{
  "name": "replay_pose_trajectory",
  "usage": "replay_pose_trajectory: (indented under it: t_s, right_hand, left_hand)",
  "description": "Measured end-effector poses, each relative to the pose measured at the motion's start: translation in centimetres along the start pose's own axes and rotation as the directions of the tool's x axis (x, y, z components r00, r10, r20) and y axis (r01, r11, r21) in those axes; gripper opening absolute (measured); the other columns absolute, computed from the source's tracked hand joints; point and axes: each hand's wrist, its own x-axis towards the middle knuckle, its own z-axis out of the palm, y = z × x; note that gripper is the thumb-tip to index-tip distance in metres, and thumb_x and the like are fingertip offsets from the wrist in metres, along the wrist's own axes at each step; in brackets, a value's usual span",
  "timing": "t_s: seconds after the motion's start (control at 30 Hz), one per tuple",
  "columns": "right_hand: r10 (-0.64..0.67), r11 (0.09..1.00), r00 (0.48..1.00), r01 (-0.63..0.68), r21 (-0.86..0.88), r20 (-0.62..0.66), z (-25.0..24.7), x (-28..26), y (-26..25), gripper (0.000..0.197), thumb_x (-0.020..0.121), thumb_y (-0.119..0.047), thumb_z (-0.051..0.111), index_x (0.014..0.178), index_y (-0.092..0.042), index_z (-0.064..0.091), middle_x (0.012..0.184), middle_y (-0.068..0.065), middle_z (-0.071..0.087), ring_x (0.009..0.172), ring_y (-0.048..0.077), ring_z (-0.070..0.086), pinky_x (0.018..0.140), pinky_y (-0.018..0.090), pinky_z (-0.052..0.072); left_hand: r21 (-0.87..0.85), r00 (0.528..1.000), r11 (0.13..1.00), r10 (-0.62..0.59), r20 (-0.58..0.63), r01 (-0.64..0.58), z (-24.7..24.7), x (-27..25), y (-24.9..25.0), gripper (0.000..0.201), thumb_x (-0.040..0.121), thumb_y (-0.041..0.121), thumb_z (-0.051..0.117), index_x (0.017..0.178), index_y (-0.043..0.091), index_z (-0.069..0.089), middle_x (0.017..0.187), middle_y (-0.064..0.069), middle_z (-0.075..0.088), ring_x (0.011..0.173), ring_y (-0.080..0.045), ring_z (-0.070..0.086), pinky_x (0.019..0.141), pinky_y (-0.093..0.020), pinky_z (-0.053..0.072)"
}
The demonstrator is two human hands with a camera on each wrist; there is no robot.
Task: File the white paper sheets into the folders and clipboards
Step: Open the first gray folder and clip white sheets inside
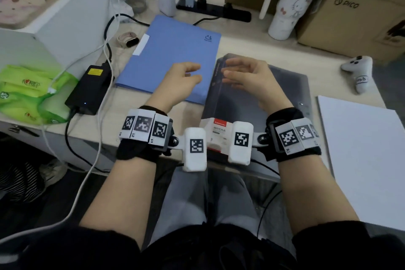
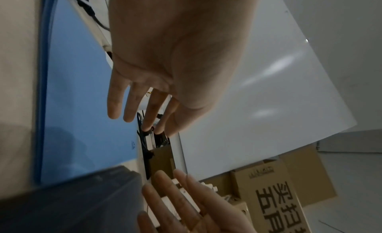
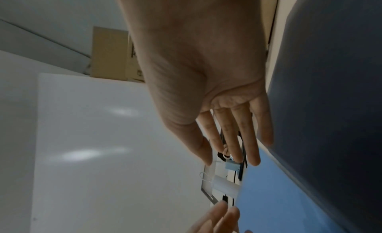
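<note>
Both hands empty, fingers loosely spread: left hand (image 1: 178, 81) over blue folder (image 1: 168, 55), right hand (image 1: 247, 79) over grey folder (image 1: 285, 98). Paper (image 1: 363, 155) stacked far right, untouched. Prob. opening step; next needs cover lifted.

Two folders are laid side by side on the desk (image 1: 274, 50), the left folder (image 1: 171, 55) touching the right folder (image 1: 285, 90). A paper stack (image 1: 363, 155) is set to the right. A power strip (image 1: 213, 10) and bottle (image 1: 289, 4) are placed behind, boxes (image 1: 350, 19) at far right.
</note>
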Motion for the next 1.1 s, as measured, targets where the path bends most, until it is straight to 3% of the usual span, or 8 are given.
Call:
replay_pose_trajectory:
  t_s: [0.13,0.23,0.33,0.5,0.63,0.77,0.9,1.1]
  right_hand:
    - [-0.037,0.999,0.997,0.034,-0.042,-0.073,-2.6,-2.1,0.9,0.029,0.086,-0.006,0.064,0.115,-0.005,0.061,0.103,0.011,0.069,0.081,0.018,0.066,0.076,0.021,0.05]
    - [-0.036,0.994,0.988,0.021,-0.105,-0.148,-4.4,-3.2,2.3,0.025,0.082,-0.011,0.068,0.106,-0.015,0.064,0.101,0.008,0.072,0.093,0.019,0.068,0.084,0.025,0.05]
    - [-0.015,0.988,0.97,-0.023,-0.154,-0.242,-6.0,-4.3,3.8,0.026,0.079,-0.012,0.07,0.105,-0.015,0.066,0.106,0.01,0.071,0.1,0.017,0.065,0.086,0.029,0.05]
    - [0.054,0.93,0.92,-0.188,-0.315,-0.387,-8.8,-6.3,6.0,0.048,0.083,-0.016,0.068,0.128,-0.008,0.056,0.134,0.009,0.055,0.126,0.022,0.05,0.104,0.028,0.039]
    - [0.169,0.852,0.906,-0.332,-0.405,-0.388,-10.4,-7.9,7.4,0.067,0.083,-0.025,0.068,0.141,-0.01,0.039,0.143,0.012,0.044,0.136,0.03,0.036,0.112,0.039,0.029]
    - [0.25,0.886,0.897,-0.364,-0.288,-0.365,-10.9,-9.0,8.9,0.071,0.081,-0.023,0.072,0.141,-0.007,0.037,0.145,0.012,0.042,0.134,0.029,0.039,0.112,0.04,0.032]
    - [0.26,0.923,0.894,-0.341,-0.177,-0.366,-10.9,-9.7,9.5,0.065,0.082,-0.018,0.071,0.138,-0.005,0.042,0.143,0.011,0.045,0.131,0.025,0.044,0.11,0.037,0.036]
    - [0.265,0.932,0.877,-0.34,-0.126,-0.402,-11.9,-10.4,9.8,0.061,0.083,-0.018,0.07,0.137,-0.005,0.045,0.141,0.013,0.047,0.131,0.026,0.045,0.111,0.038,0.036]
  left_hand:
    - [-0.036,1.0,0.999,0.005,0.03,-0.004,2.6,-1.5,0.7,0.038,0.094,0.013,0.051,0.132,0.012,0.052,0.136,-0.001,0.053,0.124,-0.016,0.05,0.107,-0.03,0.038]
    - [-0.024,0.999,0.999,-0.024,0.044,0.025,4.6,-2.4,0.7,0.039,0.093,0.014,0.052,0.132,0.012,0.051,0.137,-0.003,0.053,0.126,-0.016,0.049,0.103,-0.026,0.036]
    - [0.008,0.997,0.998,-0.068,0.022,0.068,6.4,-2.9,0.4,0.045,0.092,0.014,0.053,0.137,0.012,0.047,0.142,-0.007,0.048,0.131,-0.019,0.044,0.11,-0.031,0.035]
    - [0.083,0.993,0.991,-0.1,-0.068,0.105,8.3,-3.9,-0.4,0.053,0.09,0.012,0.051,0.141,0.007,0.038,0.145,-0.011,0.043,0.131,-0.025,0.045,0.109,-0.033,0.036]
    - [0.075,0.988,0.987,-0.134,-0.078,0.14,9.2,-4.5,-1.2,0.058,0.088,0.015,0.052,0.143,0.008,0.035,0.144,-0.011,0.045,0.13,-0.027,0.046,0.109,-0.04,0.038]
    - [0.1,0.985,0.983,-0.141,-0.104,0.151,9.8,-4.9,-1.5,0.06,0.089,0.016,0.051,0.145,0.012,0.031,0.147,-0.01,0.041,0.134,-0.028,0.04,0.112,-0.041,0.033]
    - [0.056,0.983,0.985,-0.161,-0.083,0.166,10.4,-5.1,-1.5,0.062,0.087,0.018,0.05,0.146,0.015,0.029,0.147,-0.008,0.042,0.131,-0.029,0.045,0.109,-0.046,0.038]
    - [0.007,0.982,0.985,-0.17,-0.078,0.172,11.5,-5.0,-2.1,0.074,0.069,0.028,0.046,0.142,0.02,0.036,0.139,-0.004,0.051,0.122,-0.028,0.053,0.103,-0.046,0.045]
